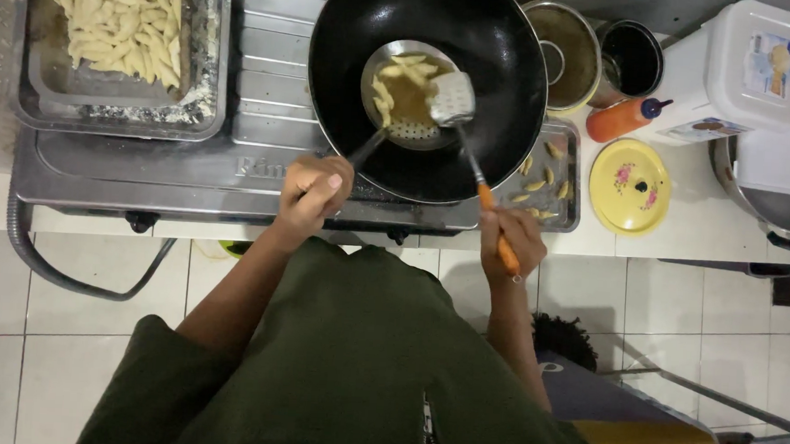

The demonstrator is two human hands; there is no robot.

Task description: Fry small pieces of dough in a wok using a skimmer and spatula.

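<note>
My round metal strainer [409, 95] sits tilted inside the black wok [427, 78], its perforated bowl full of pale dough strips [402, 83]. My slotted metal spatula [454, 99] with the orange handle rests its blade on the strainer's right rim, its handle slanting down and to the right, out over the wok's edge.

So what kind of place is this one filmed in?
Most likely a home kitchen: a black wok sits on a steel gas stove over a tiled floor, and a tray of pale dough pieces waits beside it.
</note>
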